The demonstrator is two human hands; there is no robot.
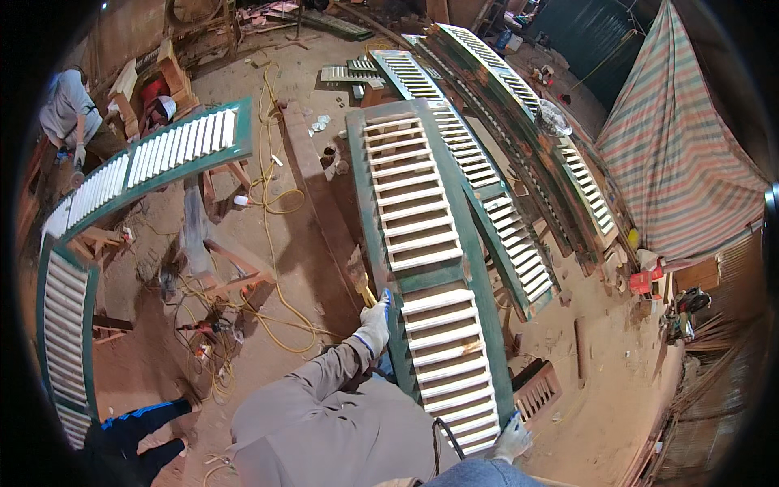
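Observation:
A long green louvered shutter (430, 278) with white slats lies in front of me, running away from my body. My left hand (374, 326), in a pale glove, is at its left edge. Out of that hand sticks a flat, brush-like tool (357, 272) with a yellowish handle; whether it is a brush or a scraper I cannot tell. The fingers are closed round the handle, and the blue fingertips touch the shutter's edge. My right hand (513, 439), also gloved, grips the shutter's right edge near its close end.
More louvered shutters (495, 219) lie at the right, beside a striped cloth (677, 146). Others curve along the left, the nearest standing shutter (65, 325) among them. A co-worker (71, 109) bends at the far left. Yellow cable (280, 300) winds across the dusty floor; dark-trousered legs (142, 434) show lower left.

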